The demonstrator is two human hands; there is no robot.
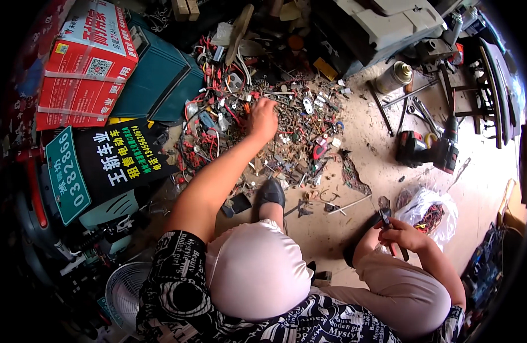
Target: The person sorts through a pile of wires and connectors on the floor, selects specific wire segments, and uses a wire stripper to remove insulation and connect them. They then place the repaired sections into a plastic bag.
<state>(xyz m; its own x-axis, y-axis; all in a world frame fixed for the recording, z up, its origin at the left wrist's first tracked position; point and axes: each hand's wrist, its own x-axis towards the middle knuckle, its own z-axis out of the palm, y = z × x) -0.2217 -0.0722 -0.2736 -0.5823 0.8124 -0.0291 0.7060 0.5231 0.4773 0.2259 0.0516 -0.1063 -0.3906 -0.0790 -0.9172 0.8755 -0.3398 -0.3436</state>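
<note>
My left hand reaches into a wide heap of small loose parts on the floor. Its fingers are curled down and pressed together at the heap's surface; whatever is between them, if anything, is hidden. Screws, wire ends, connectors and metal bits lie all round it. Over my right knee, my right hand is closed round a pair of pliers, their jaws pointing up and away from me and the dark and red handles showing below. Just beyond that hand sits a clear plastic bag with tangled coloured wires inside.
Red cartons and a teal case stand at the left, near a green number plate. At right lie a cordless drill, wrenches and a spray can. A fan is at lower left.
</note>
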